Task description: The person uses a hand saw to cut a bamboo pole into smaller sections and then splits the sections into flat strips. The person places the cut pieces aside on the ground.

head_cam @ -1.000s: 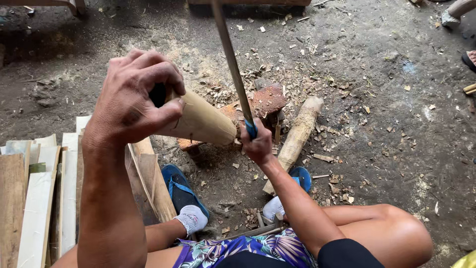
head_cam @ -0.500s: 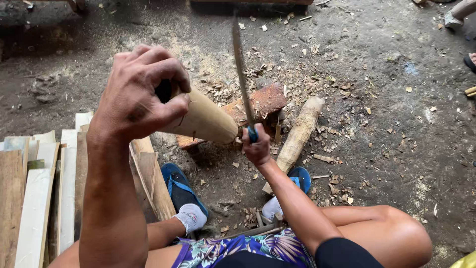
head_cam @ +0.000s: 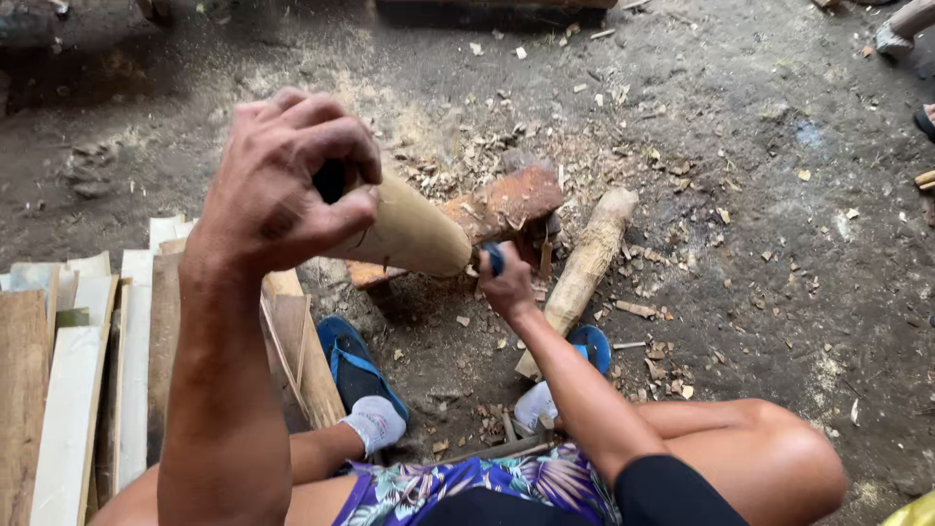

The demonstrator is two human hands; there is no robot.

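Observation:
My left hand (head_cam: 282,185) is closed around the top end of a pale, rounded length of wood (head_cam: 409,234). The wood slants down onto a reddish chopping block (head_cam: 506,200). My right hand (head_cam: 506,287) grips the blue handle (head_cam: 494,256) of a long blade, low beside the bottom end of the pale wood. The blade itself is hidden behind that wood. I am sitting on the ground with my knees spread either side of the block.
Pale split planks (head_cam: 68,390) are stacked at the left. A rough log (head_cam: 589,263) lies right of the block. Blue sandals (head_cam: 355,365) are on my feet. Wood chips (head_cam: 672,312) litter the dirt floor. Another person's foot (head_cam: 891,34) shows at the top right.
The long blade, raised high a second ago, has swung down with my right hand and is now out of sight behind the pale wood. My left hand kept its hold.

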